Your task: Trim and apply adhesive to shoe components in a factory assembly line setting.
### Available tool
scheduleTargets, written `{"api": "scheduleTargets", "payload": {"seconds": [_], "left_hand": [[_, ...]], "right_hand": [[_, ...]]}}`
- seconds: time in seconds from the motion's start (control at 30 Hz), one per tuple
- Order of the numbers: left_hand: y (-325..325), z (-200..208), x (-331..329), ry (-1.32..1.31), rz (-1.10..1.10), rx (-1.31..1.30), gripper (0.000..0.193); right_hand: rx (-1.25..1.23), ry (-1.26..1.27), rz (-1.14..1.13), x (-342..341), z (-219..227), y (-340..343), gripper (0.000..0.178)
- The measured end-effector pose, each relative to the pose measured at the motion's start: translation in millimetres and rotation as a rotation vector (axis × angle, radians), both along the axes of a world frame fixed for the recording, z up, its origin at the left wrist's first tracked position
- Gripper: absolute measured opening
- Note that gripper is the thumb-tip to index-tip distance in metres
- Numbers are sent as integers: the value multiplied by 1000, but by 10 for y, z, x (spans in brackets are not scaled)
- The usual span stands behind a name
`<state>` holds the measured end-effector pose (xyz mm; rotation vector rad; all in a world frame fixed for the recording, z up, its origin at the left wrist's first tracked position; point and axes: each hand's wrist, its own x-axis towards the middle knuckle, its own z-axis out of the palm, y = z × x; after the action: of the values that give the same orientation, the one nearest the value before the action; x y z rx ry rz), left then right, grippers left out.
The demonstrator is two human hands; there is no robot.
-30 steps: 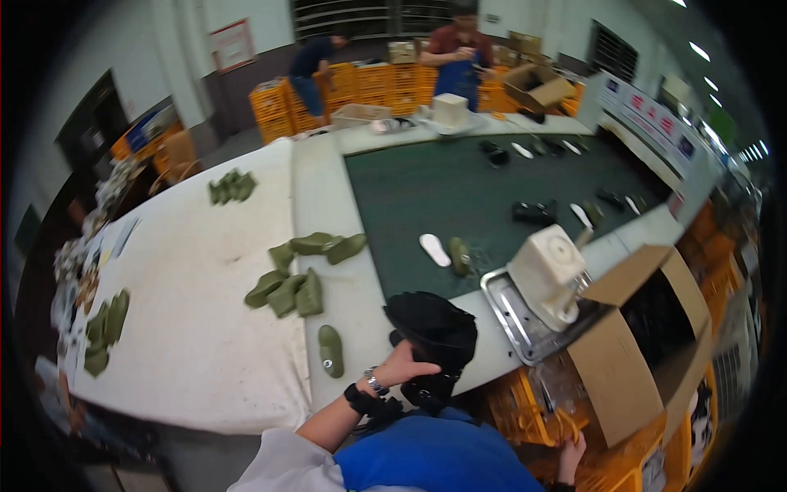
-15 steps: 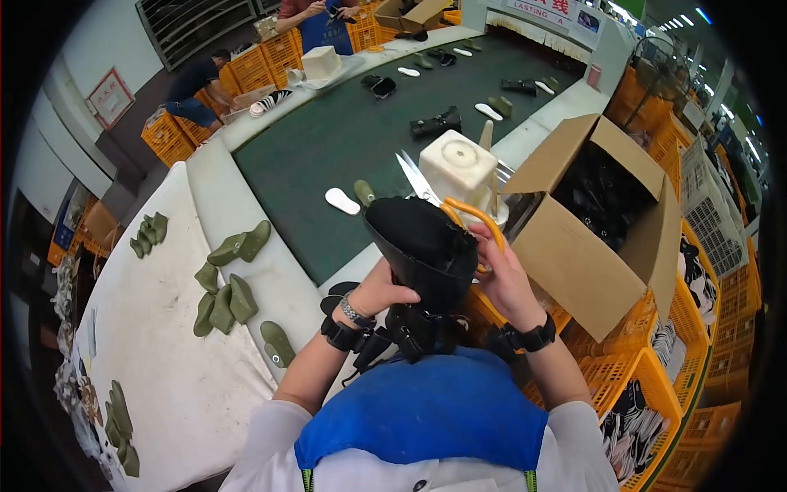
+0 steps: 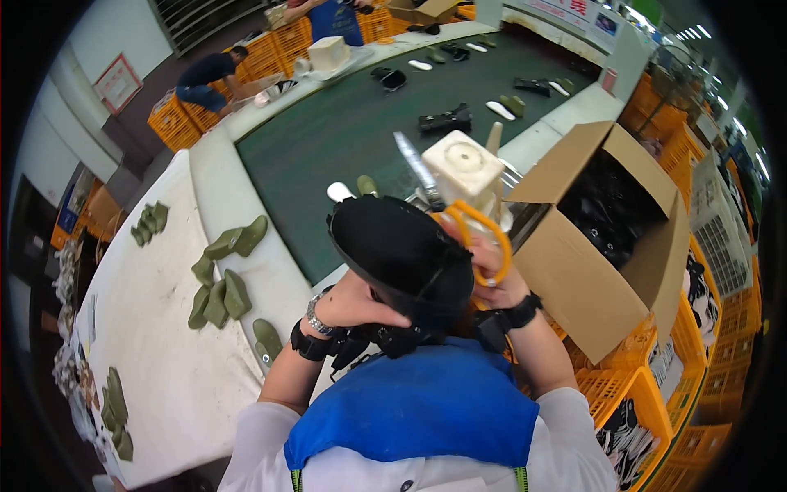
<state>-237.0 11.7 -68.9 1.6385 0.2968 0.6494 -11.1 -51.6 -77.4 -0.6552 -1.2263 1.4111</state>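
Note:
A black boot upper (image 3: 389, 242), its wide opening turned up toward me, is held in front of my blue apron. My left hand (image 3: 352, 303) grips its left side, thumb across the front. At its right side is my right hand (image 3: 496, 266), which holds a pair of scissors (image 3: 461, 211) by the orange handles while its fingers touch the boot edge. The scissor blades point away, over the far rim of the boot. Where my right fingertips meet the boot is partly hidden. Black straps or parts hang below the boot, mostly covered.
Beyond my hands a white block (image 3: 463, 162) stands by the green conveyor belt (image 3: 320, 156), which carries boots, insoles and green shoe lasts. More lasts (image 3: 236, 295) lie on the left table. To the right stand an open carton (image 3: 586, 287) and orange crates (image 3: 611, 398). Two people are at the far side.
The boot upper has come closer to me and slightly left, its opening tilting more into view. The scissors have turned in my right hand. Items on the belt have shifted slightly in view.

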Motion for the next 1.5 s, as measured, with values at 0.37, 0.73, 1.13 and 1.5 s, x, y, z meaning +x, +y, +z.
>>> {"api": "scheduleTargets", "payload": {"seconds": [0.37,0.73,1.13,1.5], "left_hand": [[157,27,-207,-53,457,-154,58],[89,-14,-198,1,359,-168,66],[92,-39,-182,40,345,-150,64],[67,-43,-188,91,306,-169,63]], "right_hand": [[162,-424,-190,177,-131,2,61],[376,-887,-552,24,54,83,47],[472,-972,-497,118,66,130,45],[470,-992,-546,13,-6,131,43]]}}
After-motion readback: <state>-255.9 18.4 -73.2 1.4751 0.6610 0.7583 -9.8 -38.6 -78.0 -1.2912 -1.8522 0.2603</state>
